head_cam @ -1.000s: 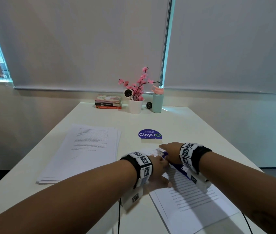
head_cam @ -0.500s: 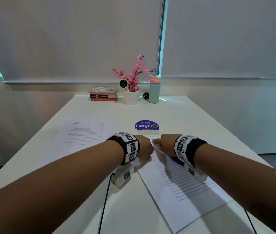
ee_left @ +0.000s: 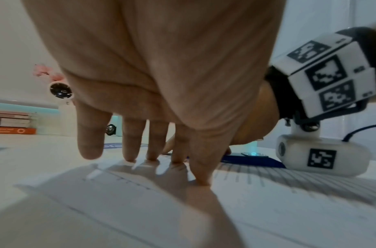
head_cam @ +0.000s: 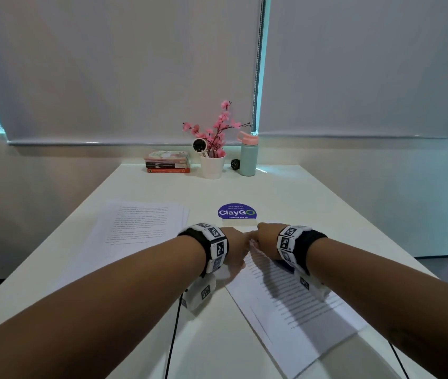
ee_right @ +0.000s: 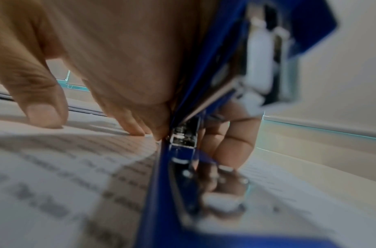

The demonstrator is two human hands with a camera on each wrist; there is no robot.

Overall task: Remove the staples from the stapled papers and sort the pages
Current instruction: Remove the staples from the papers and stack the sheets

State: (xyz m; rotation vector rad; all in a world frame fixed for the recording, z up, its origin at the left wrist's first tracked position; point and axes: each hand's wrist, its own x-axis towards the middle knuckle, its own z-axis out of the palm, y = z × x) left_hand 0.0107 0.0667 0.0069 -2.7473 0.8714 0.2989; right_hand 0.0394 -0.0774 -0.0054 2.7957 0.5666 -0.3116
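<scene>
The stapled papers (head_cam: 285, 305) lie slanted on the white table (head_cam: 299, 192), in front of me and to the right. My left hand (head_cam: 237, 246) presses straight fingers (ee_left: 129, 151) on their top left corner (ee_left: 119, 209). Just to its right, my right hand (head_cam: 265, 237) grips a blue stapler (ee_right: 176, 167) with its fingers (ee_right: 233, 141) curled round it. The stapler's front end points at that same corner, and a bit of it (head_cam: 283, 262) shows under the right wrist. I cannot see the staple. A pile of loose printed pages (head_cam: 140, 222) lies to the left.
A purple ClayGo sticker (head_cam: 237, 213) is just beyond my hands. At the far edge stand a stack of books (head_cam: 167, 162), a white pot with pink flowers (head_cam: 212, 166) and a teal bottle (head_cam: 248, 155). Cables hang from both wrists.
My left hand has slid away from me and a little left, up to the papers' top corner. My right hand has closed in towards it, and the stapler's tip no longer shows.
</scene>
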